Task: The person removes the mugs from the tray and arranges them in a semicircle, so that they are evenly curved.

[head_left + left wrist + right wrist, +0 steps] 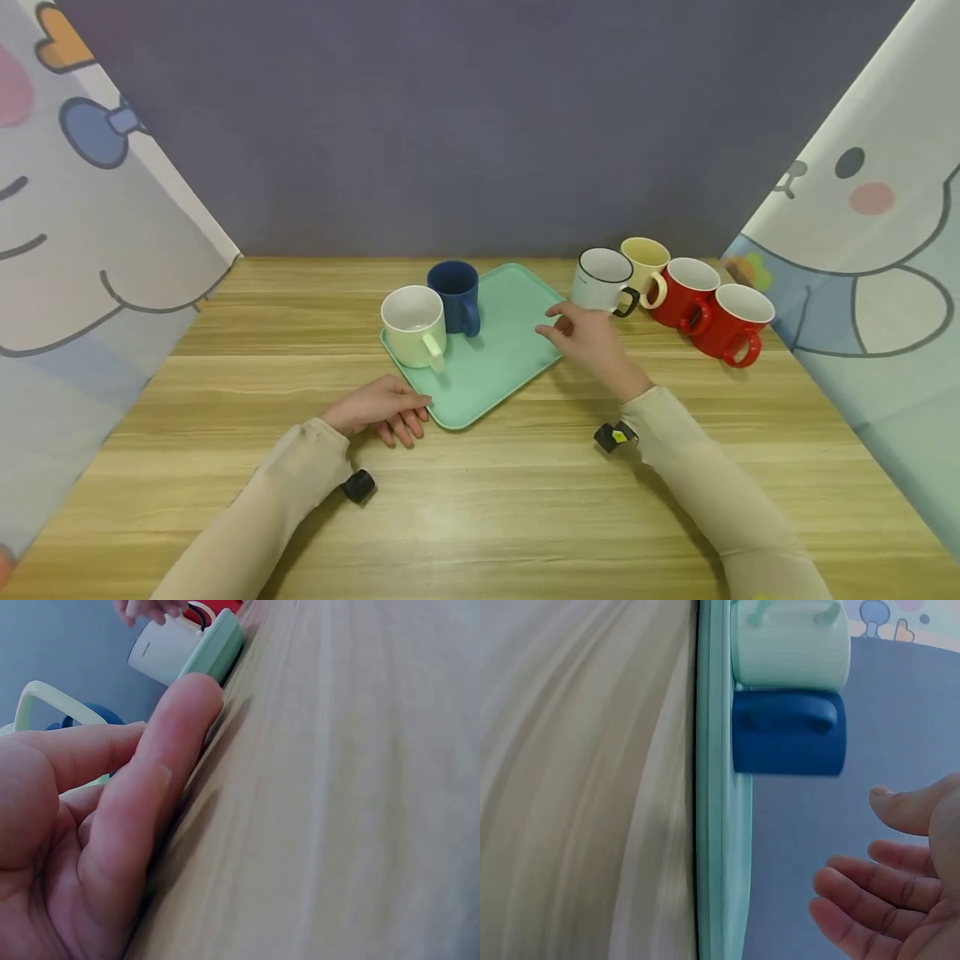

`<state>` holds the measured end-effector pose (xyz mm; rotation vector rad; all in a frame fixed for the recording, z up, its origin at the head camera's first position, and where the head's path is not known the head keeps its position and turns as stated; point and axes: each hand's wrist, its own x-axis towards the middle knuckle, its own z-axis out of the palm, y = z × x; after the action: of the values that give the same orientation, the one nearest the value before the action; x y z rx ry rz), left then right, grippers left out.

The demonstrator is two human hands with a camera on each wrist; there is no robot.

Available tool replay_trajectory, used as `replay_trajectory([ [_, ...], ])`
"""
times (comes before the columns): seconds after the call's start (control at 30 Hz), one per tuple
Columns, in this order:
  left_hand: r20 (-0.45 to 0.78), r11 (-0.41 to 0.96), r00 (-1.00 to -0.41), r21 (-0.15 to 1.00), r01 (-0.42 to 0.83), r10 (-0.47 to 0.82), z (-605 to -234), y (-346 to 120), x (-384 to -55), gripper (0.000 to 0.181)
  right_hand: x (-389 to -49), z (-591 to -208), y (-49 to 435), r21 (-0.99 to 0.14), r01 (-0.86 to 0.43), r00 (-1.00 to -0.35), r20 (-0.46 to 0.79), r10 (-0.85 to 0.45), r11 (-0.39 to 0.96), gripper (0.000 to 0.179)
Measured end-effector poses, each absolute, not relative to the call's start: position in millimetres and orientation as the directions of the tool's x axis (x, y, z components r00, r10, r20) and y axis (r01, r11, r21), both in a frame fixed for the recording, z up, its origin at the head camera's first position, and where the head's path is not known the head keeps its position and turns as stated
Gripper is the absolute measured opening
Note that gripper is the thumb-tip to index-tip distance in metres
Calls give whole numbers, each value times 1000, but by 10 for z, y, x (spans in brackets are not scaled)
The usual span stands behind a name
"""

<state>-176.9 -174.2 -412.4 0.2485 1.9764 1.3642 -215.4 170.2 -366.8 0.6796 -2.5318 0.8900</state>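
A mint-green tray [495, 375] lies on the wooden table with two mugs at its left end. One is a pale green mug [408, 346]; touching it in this view is a dark blue mug [453, 300]. My left hand [382, 408] is at the tray's near-left edge, thumb over the rim and fingers outside and below it, pinching the edge. My right hand [592, 342] hovers over the tray's right edge with thumb and fingers spread apart, holding nothing. Just beyond it stands a white mug [596, 283] with a black rim and handle.
Right of the white mug, a yellow mug [643, 258] and two red mugs, one nearer [723, 325] and one farther [678, 296], stand in a slanting row. A dark grey panel [480, 125] rises behind the table, with cartoon-printed cloths at both sides.
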Motion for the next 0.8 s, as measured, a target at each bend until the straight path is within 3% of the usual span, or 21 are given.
replay_trajectory([
  [0.4, -434, 409, -725, 884, -228, 534, -4104, -1753, -1764, 34, -2304, -3754, 1085, -596, -510, -858, 301, -416, 621, 36],
  [0.8, -428, 399, -722, 889, -225, 544, -4080, -1751, -1752, 34, -2443, -3792, 755, -677, -409, -908, 233, -348, 612, 37],
])
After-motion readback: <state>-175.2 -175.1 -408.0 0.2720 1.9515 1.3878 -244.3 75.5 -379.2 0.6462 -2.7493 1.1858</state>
